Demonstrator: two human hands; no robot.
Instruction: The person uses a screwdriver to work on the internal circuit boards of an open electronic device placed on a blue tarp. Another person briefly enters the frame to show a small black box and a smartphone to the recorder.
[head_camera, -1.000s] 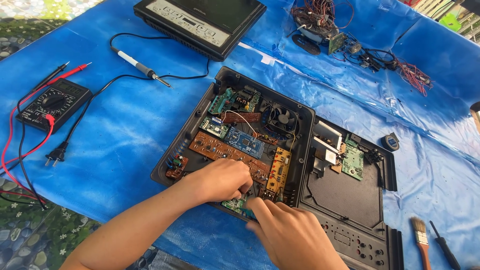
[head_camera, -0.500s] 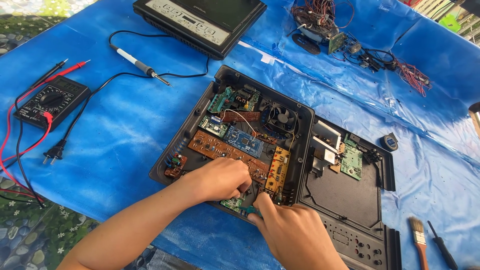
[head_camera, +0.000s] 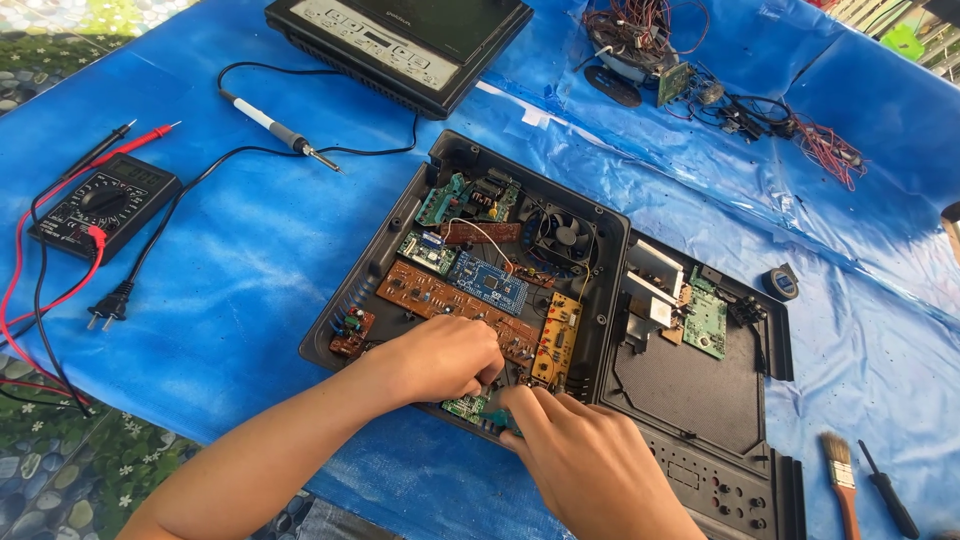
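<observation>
1. A small green board sat at the near edge of the open black case, on the blue tabletop, partly hidden by both hands.
2. The left hand was curled over it, fingers bunched and pinching down at the board — what they gripped could not be made out.
3. The right hand met it from the near side, fingertips pressed together on a small teal part just beside the board.
4. Farther back in the case lay a brown board, a blue board, a yellow board and a fan.
5. Well apart on the tabletop — a multimeter, a soldering iron, a brush and a screwdriver.
</observation>
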